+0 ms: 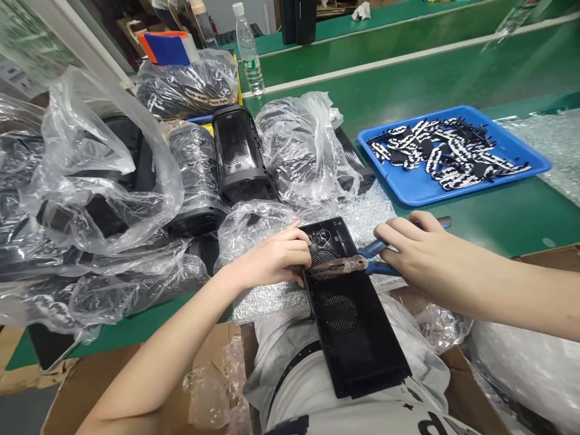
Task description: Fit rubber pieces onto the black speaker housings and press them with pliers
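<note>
A long black speaker housing panel with round perforated grilles lies slanted from the bench edge over my lap. My left hand is closed on its left edge near the upper grille, with the fingertips partly hidden. In my right hand is a pair of pliers with blue and black handles. The jaws point left across the panel and reach its left edge beside my left fingers. Whether the jaws grip anything there is too small to tell. Bubble wrap lies beneath the panel's upper part.
A blue tray of black-and-white straps stands at the right. Black housings and plastic-wrapped ones crowd the left and middle. A water bottle stands behind them. Cardboard boxes flank my lap; a phone lies lower left.
</note>
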The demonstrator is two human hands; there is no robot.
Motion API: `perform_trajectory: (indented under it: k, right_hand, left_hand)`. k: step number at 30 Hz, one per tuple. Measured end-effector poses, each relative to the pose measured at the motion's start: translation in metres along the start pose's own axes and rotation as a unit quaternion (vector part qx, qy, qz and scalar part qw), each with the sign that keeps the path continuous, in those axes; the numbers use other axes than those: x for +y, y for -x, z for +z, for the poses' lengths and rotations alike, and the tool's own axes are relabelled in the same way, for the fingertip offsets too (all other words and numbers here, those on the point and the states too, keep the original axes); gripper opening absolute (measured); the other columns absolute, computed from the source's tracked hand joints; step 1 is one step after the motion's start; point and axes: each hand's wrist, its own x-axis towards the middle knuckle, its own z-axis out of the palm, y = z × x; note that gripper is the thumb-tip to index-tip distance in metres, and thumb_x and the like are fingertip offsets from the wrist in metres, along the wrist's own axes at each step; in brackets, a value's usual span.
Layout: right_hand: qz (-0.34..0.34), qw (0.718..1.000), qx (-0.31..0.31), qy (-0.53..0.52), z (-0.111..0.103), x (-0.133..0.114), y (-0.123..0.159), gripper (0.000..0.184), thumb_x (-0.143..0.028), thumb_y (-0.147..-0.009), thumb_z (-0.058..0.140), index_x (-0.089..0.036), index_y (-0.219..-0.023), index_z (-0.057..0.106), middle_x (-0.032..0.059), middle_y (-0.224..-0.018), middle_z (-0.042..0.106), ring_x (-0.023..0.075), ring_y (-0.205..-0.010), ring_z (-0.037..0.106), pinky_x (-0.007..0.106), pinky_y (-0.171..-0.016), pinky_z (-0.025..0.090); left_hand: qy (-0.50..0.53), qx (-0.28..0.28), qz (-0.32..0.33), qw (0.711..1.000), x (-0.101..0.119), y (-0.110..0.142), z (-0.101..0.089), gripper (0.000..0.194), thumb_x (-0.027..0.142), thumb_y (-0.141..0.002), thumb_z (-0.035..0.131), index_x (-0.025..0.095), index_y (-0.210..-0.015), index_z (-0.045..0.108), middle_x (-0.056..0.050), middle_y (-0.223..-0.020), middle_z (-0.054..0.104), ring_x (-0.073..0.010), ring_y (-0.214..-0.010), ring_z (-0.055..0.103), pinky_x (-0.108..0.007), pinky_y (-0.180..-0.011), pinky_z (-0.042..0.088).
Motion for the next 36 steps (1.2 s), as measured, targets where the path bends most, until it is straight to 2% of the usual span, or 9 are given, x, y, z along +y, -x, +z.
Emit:
perform_trajectory:
  k: [6,13,19,22,25,28,33,36]
  right_hand:
    - [-0.018,1.0,-0.009,0.003,0.003,0.003,-0.006,0.016,-0.01,-0.049,0.063,-0.02,-0.052,0.051,0.0075,-0.075,0.046,0.0233,-0.077,0.036,0.036,-0.069,0.021]
    - [-0.052,0.995,0.006,-0.09,0.006,0.013,-0.009,0.022,-0.005,-0.06,0.064,-0.019,-0.048,0.052,0.0064,-0.073,0.049,0.0209,-0.073,0.038,0.033,-0.064,0.023]
    - [-0.064,0.996,0.032,-0.057,0.008,0.012,0.002,0.024,-0.002,-0.07,0.057,-0.017,-0.051,0.055,0.0064,-0.069,0.047,0.0207,-0.069,0.04,0.033,-0.064,0.029]
    - [-0.036,0.998,0.025,-0.049,0.009,0.006,0.011,0.026,-0.003,-0.076,0.056,-0.016,-0.054,0.058,0.0069,-0.069,0.047,0.0216,-0.07,0.041,0.034,-0.065,0.031]
    - [-0.007,0.998,0.016,-0.058,0.01,0.001,0.024,0.028,-0.007,-0.084,0.053,-0.015,-0.059,0.062,0.0079,-0.071,0.047,0.0228,-0.072,0.044,0.036,-0.066,0.033]
    - [-0.006,0.999,0.015,-0.052,0.007,-0.003,0.036,0.033,-0.01,-0.089,0.046,-0.014,-0.061,0.064,0.0098,-0.075,0.048,0.024,-0.073,0.047,0.037,-0.066,0.037]
    - [0.009,0.999,-0.038,-0.025,-0.002,-0.009,0.043,0.027,-0.007,-0.088,0.048,-0.012,-0.07,0.068,0.0139,-0.085,0.056,0.0256,-0.077,0.054,0.039,-0.07,0.045]
    - [-0.007,0.999,-0.035,0.007,-0.007,-0.012,0.044,0.026,-0.001,-0.083,0.048,-0.01,-0.078,0.071,0.0206,-0.101,0.061,0.0313,-0.09,0.055,0.044,-0.077,0.046]
  left_hand:
    - [0.032,-0.004,-0.007,0.999,0.0,0.001,0.001,0.009,0.012,-0.085,0.069,0.018,-0.087,0.061,-0.004,-0.09,0.063,-0.0236,-0.114,0.05,-0.052,-0.123,0.016]
    - [0.078,-0.003,0.002,0.997,-0.003,0.003,0.002,0.007,0.013,-0.088,0.067,0.018,-0.086,0.063,-0.006,-0.094,0.066,-0.0247,-0.126,0.046,-0.053,-0.124,0.01]
    - [0.074,-0.024,-0.003,0.997,-0.001,0.0,0.001,0.01,0.008,-0.086,0.066,0.017,-0.083,0.061,-0.006,-0.09,0.063,-0.0248,-0.126,0.044,-0.055,-0.124,0.011]
    - [0.074,-0.018,0.003,0.997,-0.002,0.0,0.002,0.012,0.011,-0.085,0.069,0.018,-0.083,0.059,-0.005,-0.087,0.061,-0.0246,-0.12,0.047,-0.056,-0.123,0.01]
    - [0.078,-0.014,0.008,0.997,-0.003,0.001,0.005,0.014,0.015,-0.084,0.072,0.018,-0.082,0.059,-0.004,-0.086,0.061,-0.0241,-0.114,0.049,-0.053,-0.121,0.02]
    - [0.075,-0.025,0.004,0.997,-0.006,0.001,0.007,0.015,0.017,-0.082,0.075,0.018,-0.082,0.059,-0.004,-0.088,0.062,-0.0241,-0.112,0.049,-0.049,-0.117,0.031]
    - [0.029,-0.024,0.014,0.999,-0.006,-0.007,0.006,0.012,0.014,-0.083,0.074,0.018,-0.084,0.062,-0.003,-0.089,0.065,-0.0232,-0.114,0.052,-0.06,-0.123,0.012]
    - [-0.06,-0.038,0.0,0.997,0.005,-0.009,0.004,0.012,0.006,-0.087,0.064,0.017,-0.081,0.063,-0.002,-0.091,0.068,-0.0221,-0.118,0.053,-0.062,-0.123,0.01]
